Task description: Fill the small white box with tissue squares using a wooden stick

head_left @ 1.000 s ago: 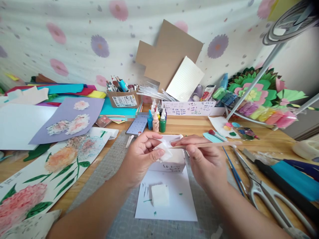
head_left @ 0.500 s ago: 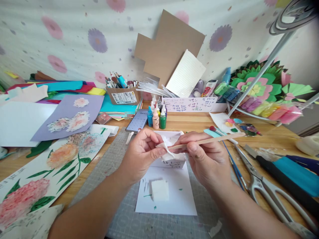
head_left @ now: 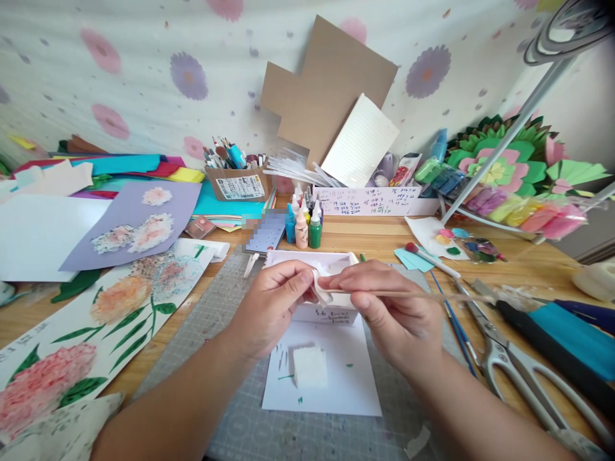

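Head view, looking down at a wooden desk [head_left: 523,269] crowded with craft supplies. Two hands are meeting over the middle of the desk, above one small white box [head_left: 312,261]. The left hand [head_left: 269,307] is pinching one small piece of white tissue [head_left: 321,289], its fingers [head_left: 300,276] closed narrowly on it. The right hand [head_left: 391,310] is gripping one thin wooden stick [head_left: 408,294], its fingers [head_left: 343,282] closed around the near end; the stick is pointing toward the right edge of the desk, and its tip is touching the tissue.

Below the hands, one white sheet [head_left: 331,378] is lying on a grey cutting mat [head_left: 211,326], with one white square pad [head_left: 309,367] resting on it beside small green marks. Behind the box, a cluster of small paint bottles [head_left: 302,224] is standing; about six are showing, though they overlap and the exact count is hard to tell. One pair of scissors [head_left: 509,365] is lying toward the right edge, its handles cut off by the frame. Two flower paintings, one on white paper [head_left: 106,320] and one on purple paper [head_left: 139,224], are lying toward the left edge. The phone screen [head_left: 262,232] behind the mat is blurred.
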Demonstrator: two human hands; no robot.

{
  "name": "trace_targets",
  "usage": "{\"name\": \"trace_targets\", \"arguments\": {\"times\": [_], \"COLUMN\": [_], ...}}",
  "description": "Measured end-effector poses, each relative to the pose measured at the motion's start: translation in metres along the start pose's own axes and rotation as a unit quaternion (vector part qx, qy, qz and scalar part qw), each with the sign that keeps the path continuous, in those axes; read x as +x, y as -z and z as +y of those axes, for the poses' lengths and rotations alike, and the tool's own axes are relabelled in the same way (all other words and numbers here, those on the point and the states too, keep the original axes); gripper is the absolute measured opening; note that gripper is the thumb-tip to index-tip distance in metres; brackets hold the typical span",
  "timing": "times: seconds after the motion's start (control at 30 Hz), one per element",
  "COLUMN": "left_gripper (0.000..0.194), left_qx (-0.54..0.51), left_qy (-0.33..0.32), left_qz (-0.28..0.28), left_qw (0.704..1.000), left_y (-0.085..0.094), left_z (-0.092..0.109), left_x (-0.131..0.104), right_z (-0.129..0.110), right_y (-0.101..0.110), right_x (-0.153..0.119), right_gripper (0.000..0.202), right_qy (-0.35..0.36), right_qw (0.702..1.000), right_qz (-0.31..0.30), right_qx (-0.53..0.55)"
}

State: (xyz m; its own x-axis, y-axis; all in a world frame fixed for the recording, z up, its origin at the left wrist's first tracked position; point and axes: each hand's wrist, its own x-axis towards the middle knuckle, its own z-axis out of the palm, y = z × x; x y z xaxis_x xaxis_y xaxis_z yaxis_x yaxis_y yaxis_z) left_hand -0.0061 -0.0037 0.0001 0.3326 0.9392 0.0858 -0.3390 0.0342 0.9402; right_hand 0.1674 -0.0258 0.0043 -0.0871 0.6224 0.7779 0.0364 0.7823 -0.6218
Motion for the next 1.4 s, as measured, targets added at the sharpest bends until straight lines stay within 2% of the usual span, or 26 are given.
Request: {"name": "trace_targets", "arguments": {"times": [0.1,0.23,0.37,0.5,0.6,0.8,0.9,1.17,1.4], "left_gripper": [0.028,0.019,0.014,0.017,0.019,0.018,0.017,0.015,0.010], "left_qx": [-0.016,-0.001,0.012,0.076,0.141,0.260,0.294,0.326,0.293], "left_qy": [0.000,0.026,0.030,-0.007,-0.043,-0.152,-0.184,-0.206,-0.181], "left_qz": [-0.008,0.012,0.023,0.010,0.009,0.029,0.040,0.049,0.049], "left_qw": [1.000,1.000,0.999,0.997,0.989,0.953,0.937,0.921,0.937], "left_y": [0.001,0.000,-0.001,0.002,0.005,0.005,0.003,0.000,0.001], "left_z": [0.000,0.001,0.003,0.002,0.001,0.004,0.007,0.011,0.009], "left_x": [0.000,0.000,-0.001,-0.001,-0.001,-0.002,-0.002,-0.003,-0.003], "right_z": [0.000,0.001,0.005,0.011,0.013,0.011,0.010,0.009,0.007], "right_y": [0.000,0.000,0.000,-0.001,-0.001,-0.002,-0.001,-0.001,0.001], "right_x": [0.000,0.002,0.001,-0.002,-0.004,-0.004,-0.003,-0.003,0.001], "right_gripper": [0.024,0.026,0.022,0.019,0.019,0.022,0.022,0.022,0.022], "right_qy": [0.027,0.039,0.024,-0.036,-0.058,-0.043,-0.041,-0.043,-0.013], "right_qw": [0.999,0.997,1.000,0.996,0.990,0.992,0.995,0.995,1.000], "right_qz": [-0.021,-0.040,-0.018,0.034,0.046,0.043,0.032,0.029,-0.001], "right_qx": [-0.030,-0.045,-0.008,0.077,0.117,0.107,0.087,0.087,0.016]}}
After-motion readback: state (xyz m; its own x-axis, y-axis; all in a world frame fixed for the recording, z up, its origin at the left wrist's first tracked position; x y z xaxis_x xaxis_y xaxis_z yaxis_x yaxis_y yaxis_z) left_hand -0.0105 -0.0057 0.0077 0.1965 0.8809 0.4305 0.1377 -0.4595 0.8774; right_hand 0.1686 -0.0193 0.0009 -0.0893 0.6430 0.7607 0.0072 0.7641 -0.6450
